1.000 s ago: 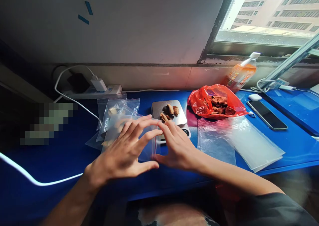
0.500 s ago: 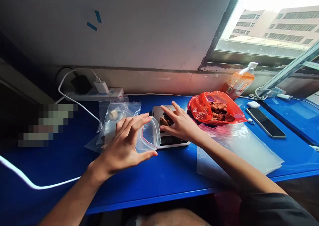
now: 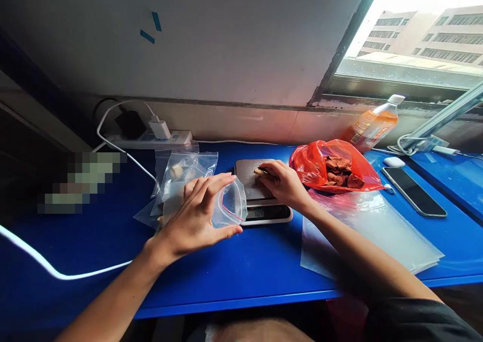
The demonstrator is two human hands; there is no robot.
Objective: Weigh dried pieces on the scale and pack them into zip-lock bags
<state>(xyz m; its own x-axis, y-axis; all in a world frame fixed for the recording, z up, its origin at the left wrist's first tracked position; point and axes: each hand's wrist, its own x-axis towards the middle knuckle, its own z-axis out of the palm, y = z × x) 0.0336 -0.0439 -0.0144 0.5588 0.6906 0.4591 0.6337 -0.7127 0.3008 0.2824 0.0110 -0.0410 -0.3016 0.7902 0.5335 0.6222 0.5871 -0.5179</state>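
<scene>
1. Bag of clear plastic gapes at the scale's left edge; my left hand spreads thumb and fingers apart around its mouth, probably to keep the opening wide.
2. Over the weighing plate, my right hand closes on a brown piece, pinched since it looks small.
3. Beyond the flat bags, the red bag lies open, leaving its reddish chunks within easy reach.

The bag is red, the tabletop blue, the bottle cap white
</scene>
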